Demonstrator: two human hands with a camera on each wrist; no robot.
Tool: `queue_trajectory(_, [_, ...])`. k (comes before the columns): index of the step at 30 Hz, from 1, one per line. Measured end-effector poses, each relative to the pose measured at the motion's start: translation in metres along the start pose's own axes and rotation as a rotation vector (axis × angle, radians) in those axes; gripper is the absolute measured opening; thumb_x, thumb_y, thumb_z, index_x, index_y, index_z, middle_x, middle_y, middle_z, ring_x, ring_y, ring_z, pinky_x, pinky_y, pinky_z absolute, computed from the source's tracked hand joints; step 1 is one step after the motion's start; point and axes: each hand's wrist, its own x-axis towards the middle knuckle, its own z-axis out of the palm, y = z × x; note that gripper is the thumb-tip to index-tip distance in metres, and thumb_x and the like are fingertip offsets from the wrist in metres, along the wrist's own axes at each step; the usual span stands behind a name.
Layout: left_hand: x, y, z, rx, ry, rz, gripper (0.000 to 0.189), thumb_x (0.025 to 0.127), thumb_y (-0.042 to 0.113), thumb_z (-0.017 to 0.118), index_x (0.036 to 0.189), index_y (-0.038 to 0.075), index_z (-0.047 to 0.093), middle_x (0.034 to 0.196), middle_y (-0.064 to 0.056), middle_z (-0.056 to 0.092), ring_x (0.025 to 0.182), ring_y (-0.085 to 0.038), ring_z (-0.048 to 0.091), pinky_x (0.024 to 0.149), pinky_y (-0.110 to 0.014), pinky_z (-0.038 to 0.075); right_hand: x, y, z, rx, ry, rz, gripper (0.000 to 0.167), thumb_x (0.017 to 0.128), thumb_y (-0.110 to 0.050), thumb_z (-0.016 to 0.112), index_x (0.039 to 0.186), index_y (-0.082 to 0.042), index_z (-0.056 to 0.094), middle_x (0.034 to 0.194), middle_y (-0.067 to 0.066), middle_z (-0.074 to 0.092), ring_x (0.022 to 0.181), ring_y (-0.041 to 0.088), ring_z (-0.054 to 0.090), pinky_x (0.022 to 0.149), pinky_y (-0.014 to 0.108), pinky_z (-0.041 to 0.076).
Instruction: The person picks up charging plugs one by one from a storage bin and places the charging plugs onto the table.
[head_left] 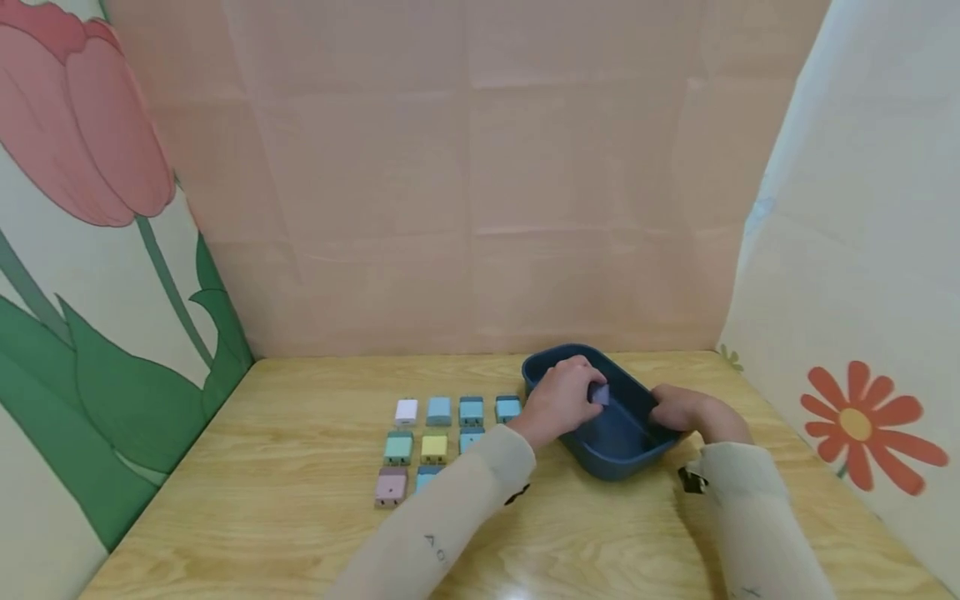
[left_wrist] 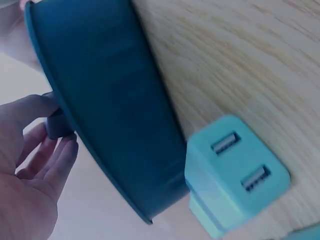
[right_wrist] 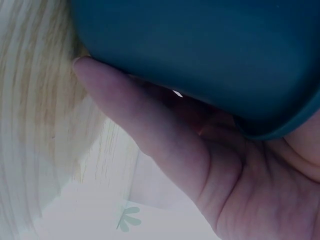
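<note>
My left hand [head_left: 561, 402] pinches a small purple charger [head_left: 602, 394] between thumb and fingers, over the inside of a dark blue plastic basin [head_left: 617, 468]. In the left wrist view the charger [left_wrist: 58, 125] shows dark beside the basin's rim, partly covered by the thumb. My right hand [head_left: 692, 412] grips the basin's right side, thumb along the outer wall and palm against the rim in the right wrist view. Close to the basin's left wall stands a light blue USB charger [left_wrist: 237, 167] with two ports on top.
Left of the basin, several USB chargers stand in rows on the wooden table [head_left: 300, 433], among them a white one [head_left: 406, 411], a yellow one [head_left: 433, 448], a green one [head_left: 398, 447] and a mauve one [head_left: 391, 486]. My left sleeve [head_left: 450, 517] covers part of the rows.
</note>
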Motion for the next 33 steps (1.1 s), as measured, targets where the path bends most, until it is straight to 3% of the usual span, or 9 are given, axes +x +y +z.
queue_trajectory(7, [-0.012,-0.008,-0.012,-0.028,0.005,0.005,0.037,0.097,0.030,0.085,0.133,0.024,0.078,0.125,0.007,0.071,0.106,-0.007,0.068,0.083,-0.014,0.057,-0.001,0.001,0.000,-0.003,0.002,-0.022,0.028,0.093,-0.008,0.056,0.116,0.007,0.062,0.104,0.014,0.066,0.095,0.028,0.061,0.084,0.040,0.051])
queue_trajectory(12, [-0.020,-0.014,-0.023,-0.059,-0.013,-0.016,0.036,0.096,0.027,0.086,0.131,0.022,0.079,0.121,0.005,0.070,0.103,-0.007,0.065,0.085,-0.016,0.058,0.001,0.001,0.000,0.030,-0.012,-0.022,0.031,0.092,-0.006,0.055,0.118,0.007,0.063,0.103,0.013,0.066,0.093,0.027,0.062,0.081,0.038,0.051])
queue_trajectory(18, [-0.035,-0.020,-0.035,-0.023,-0.040,-0.030,0.036,0.094,0.027,0.088,0.129,0.022,0.080,0.123,0.004,0.072,0.106,-0.009,0.065,0.092,-0.020,0.059,0.000,-0.001,-0.001,0.033,-0.018,-0.004,0.032,0.091,-0.007,0.055,0.119,0.007,0.062,0.104,0.013,0.066,0.094,0.027,0.062,0.082,0.038,0.050])
queue_trajectory(24, [-0.051,-0.026,-0.042,-0.044,-0.055,-0.057,0.035,0.094,0.026,0.088,0.127,0.020,0.081,0.119,0.004,0.071,0.101,-0.008,0.062,0.088,-0.018,0.058,-0.001,-0.001,-0.002,0.027,-0.015,0.000,0.033,0.092,-0.007,0.055,0.120,0.008,0.061,0.105,0.014,0.066,0.094,0.028,0.061,0.081,0.038,0.051])
queue_trajectory(29, [-0.065,-0.032,-0.050,-0.086,-0.037,-0.076,0.034,0.093,0.023,0.089,0.125,0.018,0.081,0.115,0.004,0.070,0.095,-0.006,0.062,0.085,-0.016,0.057,-0.001,0.000,-0.001,0.021,-0.014,-0.018,0.032,0.091,-0.006,0.055,0.119,0.009,0.063,0.104,0.014,0.066,0.093,0.027,0.062,0.082,0.039,0.051])
queue_trajectory(33, [-0.074,-0.037,-0.057,-0.096,-0.029,-0.077,0.034,0.091,0.023,0.090,0.123,0.016,0.081,0.116,0.003,0.072,0.100,-0.010,0.065,0.086,-0.018,0.057,0.000,-0.001,-0.001,0.022,-0.012,-0.013,0.031,0.090,-0.005,0.056,0.118,0.007,0.064,0.104,0.013,0.067,0.093,0.026,0.062,0.082,0.039,0.051])
